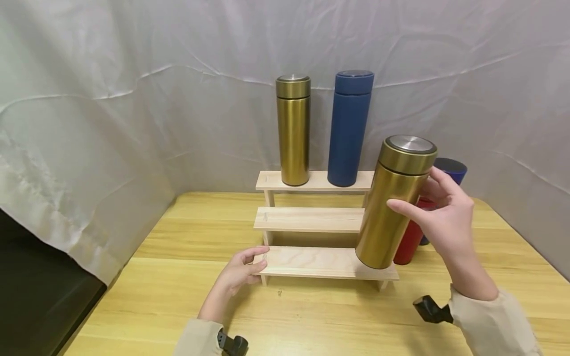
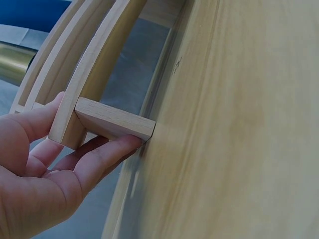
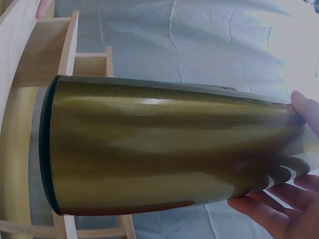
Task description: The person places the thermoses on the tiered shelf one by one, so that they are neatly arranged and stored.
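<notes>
In the head view my right hand (image 1: 450,212) grips a gold thermos (image 1: 392,202) by its upper body, thumb on the near side. The thermos leans, lid to the right, with its base over the right end of the lowest step of a three-step wooden stand (image 1: 307,260). The right wrist view shows the fingers (image 3: 264,214) around the gold wall. My left hand (image 1: 242,269) holds the left end of that lowest step, its thumb and fingers about the board's end and leg (image 2: 117,119). A second gold thermos (image 1: 294,133) and a blue thermos (image 1: 350,131) stand upright on the top step.
Behind the right hand and the held thermos, a red thermos (image 1: 407,244) and a dark blue one (image 1: 451,168) are partly hidden. The stand rests on a wooden table (image 1: 178,287). Pale cloth (image 1: 213,118) hangs behind and at both sides. A dark area (image 1: 40,287) lies at the left.
</notes>
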Action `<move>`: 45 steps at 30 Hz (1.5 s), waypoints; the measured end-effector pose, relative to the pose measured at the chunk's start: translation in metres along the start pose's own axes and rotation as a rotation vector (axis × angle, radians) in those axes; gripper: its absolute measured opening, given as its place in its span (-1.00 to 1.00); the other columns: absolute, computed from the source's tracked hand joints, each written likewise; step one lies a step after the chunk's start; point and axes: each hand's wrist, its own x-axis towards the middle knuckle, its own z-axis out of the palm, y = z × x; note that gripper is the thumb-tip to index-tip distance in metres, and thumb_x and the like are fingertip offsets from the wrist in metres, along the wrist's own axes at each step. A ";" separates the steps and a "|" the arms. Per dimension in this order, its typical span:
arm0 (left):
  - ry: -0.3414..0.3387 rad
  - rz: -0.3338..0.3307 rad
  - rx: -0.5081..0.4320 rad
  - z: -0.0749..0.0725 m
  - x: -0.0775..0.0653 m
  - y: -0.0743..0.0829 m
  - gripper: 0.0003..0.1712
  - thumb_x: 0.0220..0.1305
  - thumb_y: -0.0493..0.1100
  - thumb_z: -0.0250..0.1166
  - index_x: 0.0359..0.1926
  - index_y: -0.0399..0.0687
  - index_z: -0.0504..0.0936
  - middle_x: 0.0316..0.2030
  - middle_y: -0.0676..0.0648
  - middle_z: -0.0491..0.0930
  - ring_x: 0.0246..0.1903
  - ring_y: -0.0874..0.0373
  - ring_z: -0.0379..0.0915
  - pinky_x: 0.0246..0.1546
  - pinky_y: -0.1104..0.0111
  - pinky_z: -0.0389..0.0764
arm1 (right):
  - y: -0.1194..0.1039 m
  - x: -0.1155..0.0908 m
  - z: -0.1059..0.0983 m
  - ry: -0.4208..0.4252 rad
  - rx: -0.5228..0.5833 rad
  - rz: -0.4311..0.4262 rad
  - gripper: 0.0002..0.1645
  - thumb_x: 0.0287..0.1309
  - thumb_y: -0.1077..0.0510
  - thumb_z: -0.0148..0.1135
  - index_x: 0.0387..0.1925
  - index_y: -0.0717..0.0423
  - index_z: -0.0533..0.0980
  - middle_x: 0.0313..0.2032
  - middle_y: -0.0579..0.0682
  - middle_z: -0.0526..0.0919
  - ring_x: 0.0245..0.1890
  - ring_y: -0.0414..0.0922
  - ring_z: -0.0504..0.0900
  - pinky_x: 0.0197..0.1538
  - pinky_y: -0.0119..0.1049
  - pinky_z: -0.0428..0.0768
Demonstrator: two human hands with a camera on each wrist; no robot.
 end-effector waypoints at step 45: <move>0.001 -0.003 0.028 -0.001 0.001 0.000 -0.49 0.21 -0.31 0.13 0.16 -0.40 0.27 0.20 -0.42 0.08 -0.20 0.06 0.44 -0.08 0.00 0.43 | -0.003 0.044 0.141 -0.028 0.169 -0.023 -0.20 -0.43 0.08 0.56 -0.06 0.23 0.40 -0.19 0.07 0.60 -0.26 -0.13 0.52 -0.20 -0.22 0.49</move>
